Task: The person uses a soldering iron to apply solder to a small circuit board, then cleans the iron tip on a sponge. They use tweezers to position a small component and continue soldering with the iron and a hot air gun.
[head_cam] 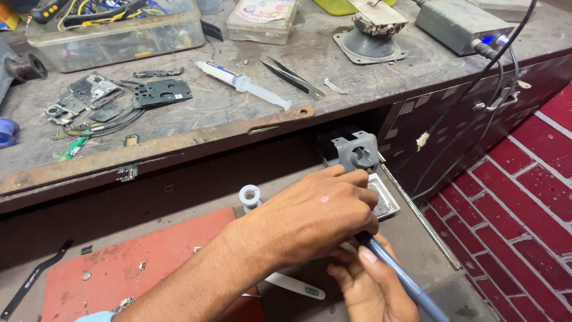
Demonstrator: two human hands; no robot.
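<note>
My left hand (313, 214) reaches in from the lower left over a low shelf, its fingers closed around the front end of a blue-handled tool (405, 283). The tool's tip is hidden under that hand. My right hand (369, 289) lies below it, thumb pressed against the handle, which runs off to the lower right. Just beyond my left hand stand a grey tool holder (356, 152) and a white tray (388, 192) with dark wadding in it. A small white spool (250, 195) stands to the left of my wrist.
A red mat (137, 262) and a white flat pry tool (295, 286) lie on the shelf. On the workbench above are a syringe (244, 83), tweezers (292, 76), phone parts (95, 98), a clear box of cables (119, 33) and a grey power unit (462, 22). Red brick floor (524, 197) lies right.
</note>
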